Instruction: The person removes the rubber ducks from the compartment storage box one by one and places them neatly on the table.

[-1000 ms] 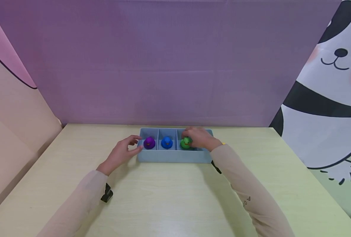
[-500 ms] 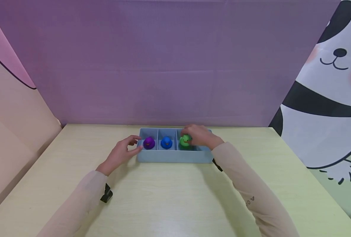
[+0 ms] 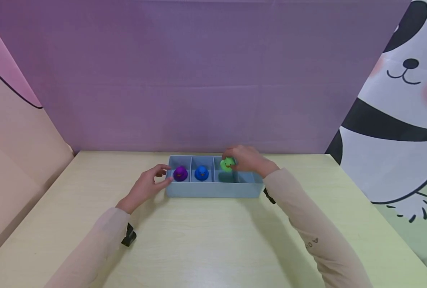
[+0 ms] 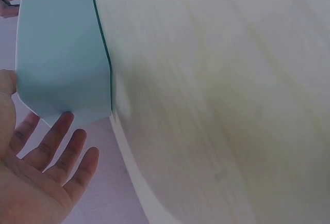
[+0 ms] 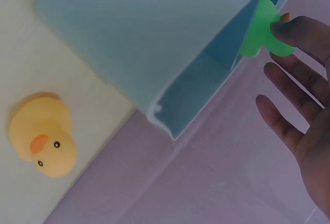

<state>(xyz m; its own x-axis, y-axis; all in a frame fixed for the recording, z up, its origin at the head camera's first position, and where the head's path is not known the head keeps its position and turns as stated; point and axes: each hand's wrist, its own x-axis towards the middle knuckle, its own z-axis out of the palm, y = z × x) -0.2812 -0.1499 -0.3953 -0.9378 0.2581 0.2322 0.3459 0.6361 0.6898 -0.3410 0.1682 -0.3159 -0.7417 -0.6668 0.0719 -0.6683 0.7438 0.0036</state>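
My right hand (image 3: 247,159) pinches a green rubber duck (image 3: 227,164) between thumb and fingers. The duck is raised over the third compartment from the left of a light blue divided box (image 3: 213,191), its shadow below it. In the right wrist view the thumb presses on the green duck (image 5: 267,28), while the other fingers spread loosely. My left hand (image 3: 146,186) is at the box's left end, fingers spread and fairly straight; in the left wrist view its fingertips are right at the end wall. A purple duck (image 3: 180,173) and a blue duck (image 3: 201,173) sit in the two left compartments.
A yellow duck (image 5: 44,133) lies on the table beyond the box's right end, hidden behind my right arm in the head view. The box stands near the back edge of the pale wooden table (image 3: 199,240), before a purple cloth (image 3: 199,88). A panda picture (image 3: 397,140) covers the right wall.
The green duck, gripped by my right hand, has risen from the third compartment's floor to about the rim's height in view. The right hand moved up and slightly right; the left stayed put.
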